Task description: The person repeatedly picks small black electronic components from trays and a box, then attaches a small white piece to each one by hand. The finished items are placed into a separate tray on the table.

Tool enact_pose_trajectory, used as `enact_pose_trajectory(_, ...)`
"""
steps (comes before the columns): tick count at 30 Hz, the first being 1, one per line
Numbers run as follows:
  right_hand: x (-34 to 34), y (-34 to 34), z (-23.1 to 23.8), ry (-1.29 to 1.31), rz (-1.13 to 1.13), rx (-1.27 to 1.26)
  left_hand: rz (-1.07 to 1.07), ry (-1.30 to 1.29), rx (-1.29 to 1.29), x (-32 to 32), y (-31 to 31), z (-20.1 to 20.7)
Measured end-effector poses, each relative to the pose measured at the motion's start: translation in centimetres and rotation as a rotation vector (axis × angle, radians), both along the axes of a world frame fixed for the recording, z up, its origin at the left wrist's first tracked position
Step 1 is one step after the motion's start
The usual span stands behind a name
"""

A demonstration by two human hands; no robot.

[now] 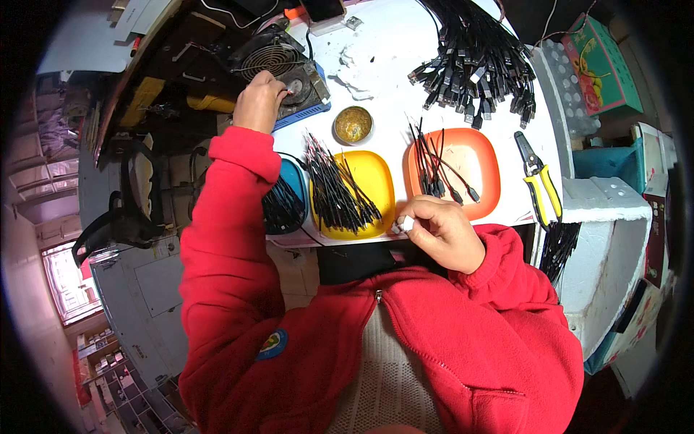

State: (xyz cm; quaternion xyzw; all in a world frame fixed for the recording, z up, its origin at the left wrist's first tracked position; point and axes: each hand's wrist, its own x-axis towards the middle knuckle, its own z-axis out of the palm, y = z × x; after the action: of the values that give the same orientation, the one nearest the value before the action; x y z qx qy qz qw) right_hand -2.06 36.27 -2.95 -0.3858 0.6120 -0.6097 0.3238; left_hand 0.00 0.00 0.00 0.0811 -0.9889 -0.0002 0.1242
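At the far left of the table my left hand (256,103) reaches over a blue boxy device (304,114) beside a round fan grille (269,62). Its fingers are pinched together, and what they hold, if anything, is too small to name. My right hand (447,235) is closed at the near edge, with white coverings on its fingertips; whatever it grips is hidden. Short black cables (340,192) with stripped ends lie across a yellow tray (382,173). Other black cables (431,170) rest in an orange tray (490,163), and more (282,206) fill a blue tray (296,173).
A round tin (353,126) of brownish material stands behind the yellow tray. A large bundle of black USB cables (473,65) covers the far right. Yellow-handled wire strippers (538,177) lie at the right edge, near a white foam box (603,202). Crumpled white material (354,76) sits farther back.
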Motion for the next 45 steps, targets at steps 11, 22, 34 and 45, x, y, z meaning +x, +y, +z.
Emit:
enact_pose_trajectory(11,-0.3,0.0,-0.4,0.023,-0.022,-0.021,-0.012,-0.017,-0.019,-1.1,-0.2,-0.3)
enact_pose_trajectory(22,2.1,-0.1,1.8,0.105,-0.024,-0.045,-0.043,0.434,0.539,6.7,10.0,6.3)
enact_pose_trajectory(34,5.4,5.5,9.2,0.295,-0.091,-0.214,-0.337,0.415,1.948,10.6,26.0,10.3)
enact_pose_trajectory(45,2.3,30.0,12.0,0.086,-0.702,0.474,0.179,0.235,1.863,15.7,19.6,0.6)
